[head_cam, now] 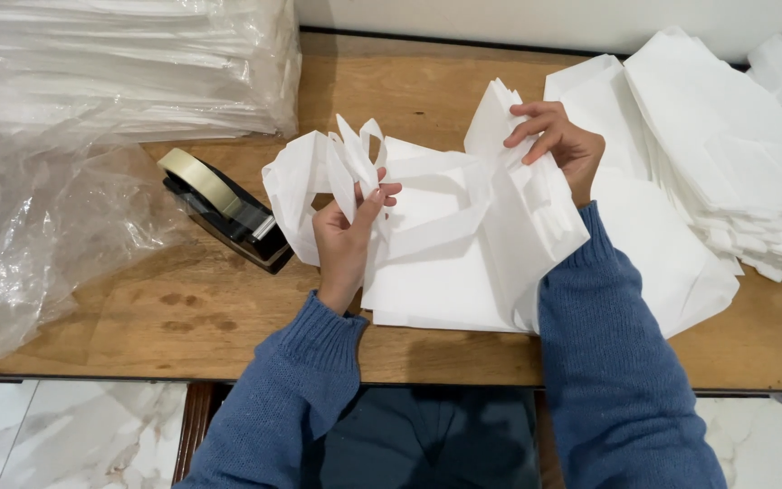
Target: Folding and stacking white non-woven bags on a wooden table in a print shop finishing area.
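A bundle of white bags with loop handles (445, 263) lies on the wooden table (192, 317) in front of me. My left hand (346, 231) pinches the white handle loops at the bundle's left end and lifts them slightly. My right hand (561, 145) grips the upper right edge of the same bundle, fingers curled over the folded top. Both arms wear blue knitted sleeves.
A black tape dispenser with a tan roll (224, 208) sits left of the bags. Clear plastic wrap (38, 235) and a wrapped stack of white sheets (128, 63) fill the left side. A fanned pile of white bags (726, 154) covers the right. The table's near edge runs along the bottom.
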